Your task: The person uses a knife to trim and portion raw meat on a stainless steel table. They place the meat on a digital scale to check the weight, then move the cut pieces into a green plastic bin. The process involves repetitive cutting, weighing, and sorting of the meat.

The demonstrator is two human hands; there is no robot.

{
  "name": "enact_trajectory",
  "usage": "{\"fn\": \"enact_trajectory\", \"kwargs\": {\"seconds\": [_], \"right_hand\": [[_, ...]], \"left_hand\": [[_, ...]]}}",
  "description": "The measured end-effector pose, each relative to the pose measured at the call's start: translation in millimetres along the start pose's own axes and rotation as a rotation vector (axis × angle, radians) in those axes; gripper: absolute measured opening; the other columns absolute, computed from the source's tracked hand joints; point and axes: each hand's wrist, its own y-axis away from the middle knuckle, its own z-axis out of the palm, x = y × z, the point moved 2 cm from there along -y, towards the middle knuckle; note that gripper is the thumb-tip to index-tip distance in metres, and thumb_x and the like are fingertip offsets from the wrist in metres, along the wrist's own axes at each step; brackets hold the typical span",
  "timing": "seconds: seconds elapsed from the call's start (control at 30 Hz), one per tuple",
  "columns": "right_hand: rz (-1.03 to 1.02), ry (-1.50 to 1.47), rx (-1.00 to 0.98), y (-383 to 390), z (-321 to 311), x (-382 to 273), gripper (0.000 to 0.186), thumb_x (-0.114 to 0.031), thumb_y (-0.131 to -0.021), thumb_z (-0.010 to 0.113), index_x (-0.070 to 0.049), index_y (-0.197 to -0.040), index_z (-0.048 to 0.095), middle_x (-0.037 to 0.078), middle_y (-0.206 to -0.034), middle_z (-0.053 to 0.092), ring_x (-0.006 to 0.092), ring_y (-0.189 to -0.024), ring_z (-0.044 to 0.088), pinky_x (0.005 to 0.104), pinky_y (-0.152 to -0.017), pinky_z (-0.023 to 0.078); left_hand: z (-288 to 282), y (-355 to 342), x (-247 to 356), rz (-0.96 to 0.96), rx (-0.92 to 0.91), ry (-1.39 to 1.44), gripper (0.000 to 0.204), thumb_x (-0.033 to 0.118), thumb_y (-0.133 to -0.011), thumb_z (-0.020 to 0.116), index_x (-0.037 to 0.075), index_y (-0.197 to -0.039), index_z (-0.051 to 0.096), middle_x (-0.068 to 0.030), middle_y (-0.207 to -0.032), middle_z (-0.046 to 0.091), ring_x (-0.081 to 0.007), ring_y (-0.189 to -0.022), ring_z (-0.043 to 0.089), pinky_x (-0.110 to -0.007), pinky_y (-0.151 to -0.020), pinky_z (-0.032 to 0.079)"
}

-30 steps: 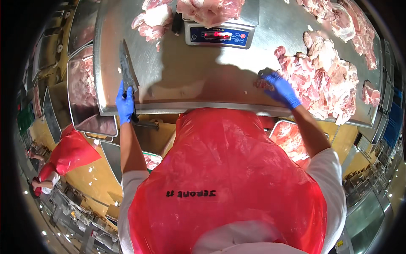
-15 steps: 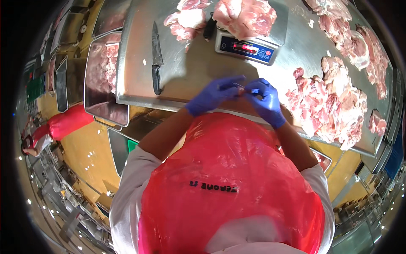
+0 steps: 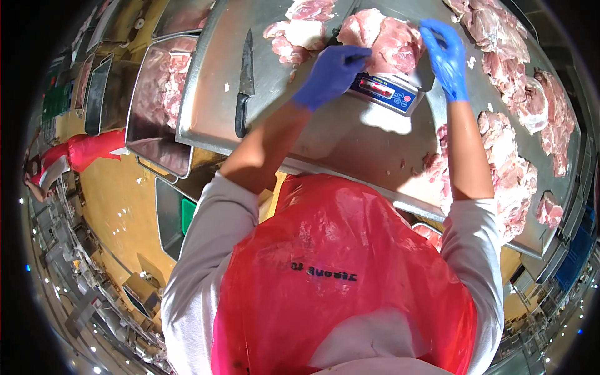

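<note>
Blue-gloved left hand [image 3: 332,75] and right hand [image 3: 449,59]: together near table [image 3: 215,106] edge half a second ago; now apart, flanking meat [image 3: 394,45] on scale [image 3: 382,92], 1 o'clock. Attention apparently shifted there. Right fingers parted; left grip cannot be told. Knife [image 3: 246,72] lies at 11. Beyond: metal bin [image 3: 150,137], 10; tan floor [image 3: 103,187], co-worker [image 3: 80,152], 9.

Smooth, shiny metal is seen in the worktop [image 3: 350,142], glossy creased plastic in the apron [image 3: 337,244], matt cloth in the sleeves [image 3: 203,250], moist gloss on the meat [image 3: 392,45].
</note>
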Motion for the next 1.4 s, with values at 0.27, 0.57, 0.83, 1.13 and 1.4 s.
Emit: {"fn": "enact_trajectory", "kwargs": {"seconds": [0.27, 0.57, 0.83, 1.13, 1.4], "right_hand": [[0.132, -0.272, -0.064, -20, 55, 72, 0.028, -0.02, -0.094, 0.064, -0.001, -0.114, 0.068, 0.01, -0.114, 0.069, 0.0198, -0.108, 0.063, 0.0318, -0.099, 0.047], [0.367, -0.411, -0.041, -4, 50, 50, 0.034, -0.021, -0.093, 0.067, 0.001, -0.119, 0.066, 0.013, -0.115, 0.068, 0.0224, -0.106, 0.063, 0.0347, -0.096, 0.048], [0.277, -0.386, 0.096, -4, 69, 94, 0.032, -0.017, -0.096, 0.062, 0.006, -0.118, 0.064, 0.014, -0.114, 0.068, 0.0213, -0.105, 0.062, 0.0341, -0.094, 0.048], [0.279, -0.372, 0.08, -7, 74, 93, 0.032, -0.019, -0.095, 0.063, 0.005, -0.116, 0.065, 0.013, -0.112, 0.068, 0.0197, -0.102, 0.062, 0.0332, -0.093, 0.048], [0.356, -0.383, 0.094, -8, 65, 90, 0.03, -0.019, -0.095, 0.064, 0.005, -0.113, 0.066, 0.011, -0.11, 0.069, 0.0182, -0.101, 0.061, 0.0318, -0.09, 0.049]], "left_hand": [[33, -26, -1, 0.265, 0.093, -0.46, 0.014, 0.012, -0.083, 0.069, 0.004, -0.094, 0.068, -0.0103, -0.085, 0.068, -0.0234, -0.079, 0.066, -0.035, -0.074, 0.052], [74, -46, -15, 0.472, 0.075, -0.528, 0.012, 0.014, -0.082, 0.058, 0.006, -0.078, 0.065, -0.0141, -0.073, 0.064, -0.0296, -0.069, 0.063, -0.042, -0.065, 0.05], [62, -43, 17, 0.254, 0.241, -0.467, 0.015, 0.016, -0.077, 0.063, 0.003, -0.072, 0.068, -0.0198, -0.073, 0.065, -0.0349, -0.072, 0.065, -0.041, -0.065, 0.05], [89, -45, -85, 0.185, 0.232, -0.094, 0.013, 0.011, -0.078, 0.064, 0.005, -0.066, 0.066, -0.0187, -0.07, 0.063, -0.035, -0.078, 0.065, -0.042, -0.069, 0.05], [62, -40, -4, 0.345, 0.032, -0.766, 0.011, 0.017, -0.076, 0.065, 0.006, -0.074, 0.067, -0.0153, -0.072, 0.062, -0.0326, -0.073, 0.064, -0.039, -0.068, 0.052]]}}
